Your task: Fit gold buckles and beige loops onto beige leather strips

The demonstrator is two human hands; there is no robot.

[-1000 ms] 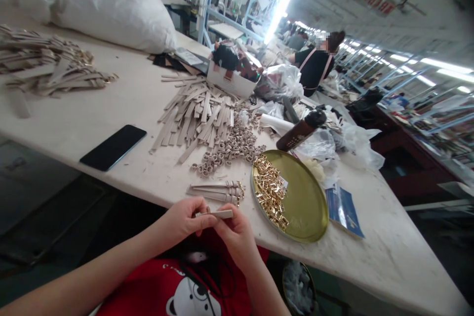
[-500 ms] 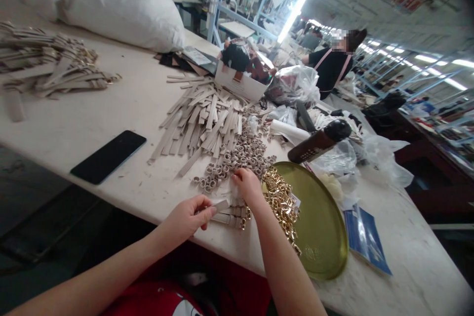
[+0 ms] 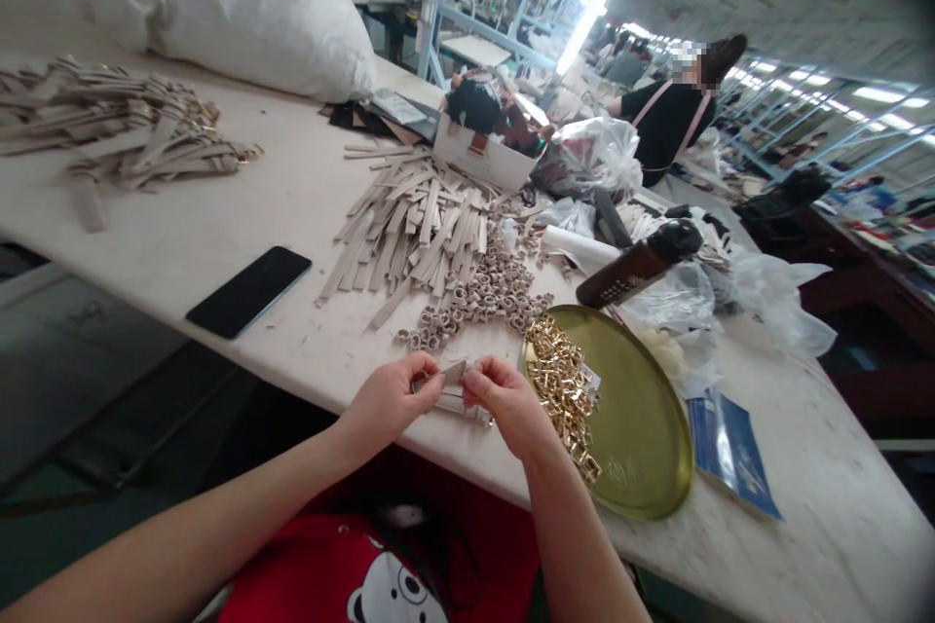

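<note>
A short beige strap (image 3: pixel 454 372) is pinched between the thumb and fingers of my left hand (image 3: pixel 391 399), its free end pointing right. My right hand (image 3: pixel 507 397) meets that end with closed fingertips; whatever small piece they pinch is hidden. Under both hands lie a few straps with metal ends (image 3: pixel 460 401), partly covered. Just beyond is a heap of small beige strap loops (image 3: pixel 504 290), with a pile of loose flat straps (image 3: pixel 409 229) behind it. Gold buckles (image 3: pixel 561 382) fill the left side of a round olive-gold tray (image 3: pixel 647 433), beside my right hand.
A black phone (image 3: pixel 249 292) lies near the table's front edge. More straps with metal ends (image 3: pixel 138 122) are heaped at far left, before a big white sack (image 3: pixel 226 10). A dark bottle (image 3: pixel 635 263), plastic bags and a blue booklet (image 3: pixel 734 453) are rightward. Another person (image 3: pixel 668 127) stands beyond.
My right hand has left the loop heap and come back toward me, to the end of the strap. My left hand still grips the strap. The view has shifted slightly.
</note>
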